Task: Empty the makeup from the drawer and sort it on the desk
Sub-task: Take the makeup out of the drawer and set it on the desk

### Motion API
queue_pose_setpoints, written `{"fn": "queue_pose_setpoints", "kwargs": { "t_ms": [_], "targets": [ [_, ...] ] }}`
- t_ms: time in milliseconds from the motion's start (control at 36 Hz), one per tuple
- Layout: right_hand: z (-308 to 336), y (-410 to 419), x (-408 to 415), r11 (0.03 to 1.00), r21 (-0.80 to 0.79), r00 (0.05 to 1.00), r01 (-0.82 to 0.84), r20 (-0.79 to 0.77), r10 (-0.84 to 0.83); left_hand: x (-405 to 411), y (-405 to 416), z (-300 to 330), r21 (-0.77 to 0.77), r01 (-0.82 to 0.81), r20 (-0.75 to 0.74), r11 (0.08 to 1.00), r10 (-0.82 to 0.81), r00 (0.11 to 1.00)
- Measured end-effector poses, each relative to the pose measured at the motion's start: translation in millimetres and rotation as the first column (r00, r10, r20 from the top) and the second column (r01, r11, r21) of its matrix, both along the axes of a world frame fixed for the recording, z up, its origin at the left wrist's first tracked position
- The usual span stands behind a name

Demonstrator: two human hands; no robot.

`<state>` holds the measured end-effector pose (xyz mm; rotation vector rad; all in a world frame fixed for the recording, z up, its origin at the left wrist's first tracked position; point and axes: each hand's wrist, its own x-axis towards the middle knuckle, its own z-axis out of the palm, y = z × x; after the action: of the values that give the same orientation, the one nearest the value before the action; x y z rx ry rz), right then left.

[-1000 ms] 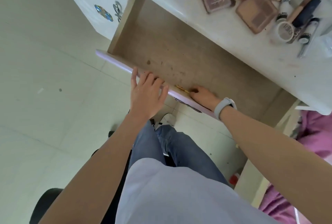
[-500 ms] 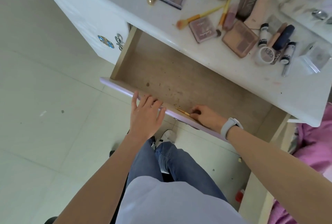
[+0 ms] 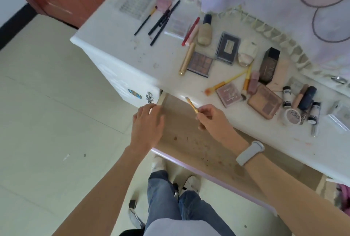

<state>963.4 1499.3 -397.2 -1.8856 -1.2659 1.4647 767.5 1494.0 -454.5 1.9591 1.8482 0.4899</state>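
One thing was left in the drawer [image 3: 198, 141] half a sec earlier: a thin gold stick [image 3: 191, 104], lying by the front lip w/ the right hand [image 3: 212, 117] reaching in for it. By this frame that hand had come up clear of the drawer floor, thumb and fingers pinched on the stick's lower end, the rest pointing up toward the desk [image 3: 151, 54] edge. Can't tell if it was a brush or a pencil; too small and blurred. Left hand [image 3: 148, 122] had also shifted, from the drawer's front lip to its left back corner, fingers loosely straight, holding nothing; whether it touched the side wall I couldn't tell. Hands were apart, the stick between them. Drawer floor showed only stains and crumbs in the part visible, though the right arm hid a strip of it. So emptying looked done or nearly so, and what remained was sorting. On the desk, beyond the drawer, black pencils [image 3: 161, 21] lay far left, and yellow-handled brushes [image 3: 230, 80] sat near the edge just right of the stick. Those brushes seemed the likely group for it, but that was my guess only.
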Motion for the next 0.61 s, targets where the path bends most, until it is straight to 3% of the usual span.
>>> {"fn": "queue_pose_setpoints", "kwargs": {
  "t_ms": [56, 222, 333, 611],
  "targets": [
    [14.7, 34.8, -20.9, 0.992, 0.063, 0.991, 0.111, -0.081, -0.106, -13.5, 31.3, 5.1, 0.01, -0.027, 0.0, 1.0, 0.027, 1.0],
    [23.0, 120.8, -77.7, 0.965, 0.144, 0.971, 0.22, -0.131, -0.202, -34.6, 111.2, 8.2, 0.016, 0.017, -0.12, 1.0, -0.015, 0.993],
    [6.9, 161.7, -94.6, 0.963, 0.142, 0.973, 0.231, -0.023, -0.23, -39.4, 136.5, -1.2, 0.009, 0.013, -0.186, 1.0, -0.011, 0.982],
    [-6.9, 196.6, -97.1, 0.98, 0.2, 0.965, 0.005, 0.256, -0.058, -39.2, 138.9, -6.3, -0.034, -0.042, -0.109, 0.999, 0.038, 0.993]
  ]
}}
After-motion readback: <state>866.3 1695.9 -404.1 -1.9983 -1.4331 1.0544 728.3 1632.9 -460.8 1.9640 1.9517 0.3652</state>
